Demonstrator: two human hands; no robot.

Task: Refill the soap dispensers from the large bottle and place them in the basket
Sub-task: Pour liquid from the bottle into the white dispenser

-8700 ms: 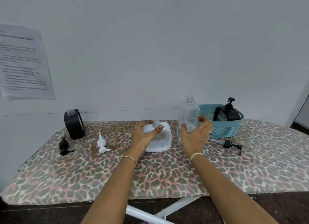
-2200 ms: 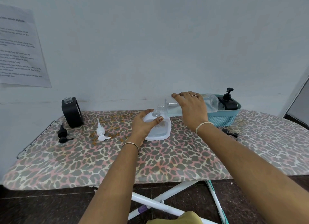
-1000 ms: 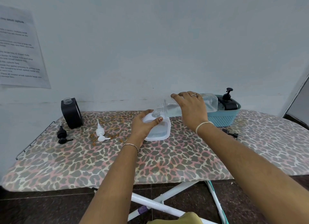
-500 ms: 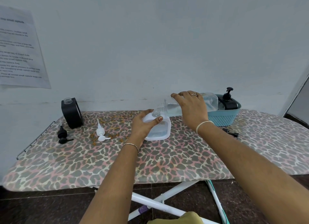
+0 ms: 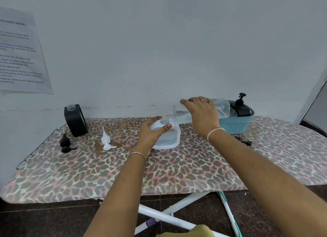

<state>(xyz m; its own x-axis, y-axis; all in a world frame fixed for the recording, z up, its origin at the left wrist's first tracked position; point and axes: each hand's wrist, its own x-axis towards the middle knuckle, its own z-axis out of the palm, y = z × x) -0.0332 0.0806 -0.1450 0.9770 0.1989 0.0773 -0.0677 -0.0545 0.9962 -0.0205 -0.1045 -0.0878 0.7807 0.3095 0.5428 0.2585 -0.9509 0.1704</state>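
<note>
My right hand (image 5: 201, 116) grips the large clear bottle (image 5: 222, 108), tipped on its side with its mouth over the neck of the white square dispenser (image 5: 171, 139). My left hand (image 5: 152, 133) holds that dispenser upright on the leopard-print board (image 5: 88, 169); pale liquid shows in its lower part. A teal basket (image 5: 235, 124) at the back right holds a black dispenser (image 5: 241, 109) with its pump on. Another black dispenser (image 5: 75, 119), open at the top, stands at the back left.
A black pump head (image 5: 65, 144) and a white pump head (image 5: 106, 142) lie on the board's left part. Another black pump (image 5: 245, 141) lies in front of the basket. A printed sheet (image 5: 19, 56) hangs on the wall. White folding legs (image 5: 168, 213) cross under the board.
Earlier the large bottle stood upright next to the white dispenser; my right hand has tipped it over the dispenser's neck. Over the last second both hands have held still.
</note>
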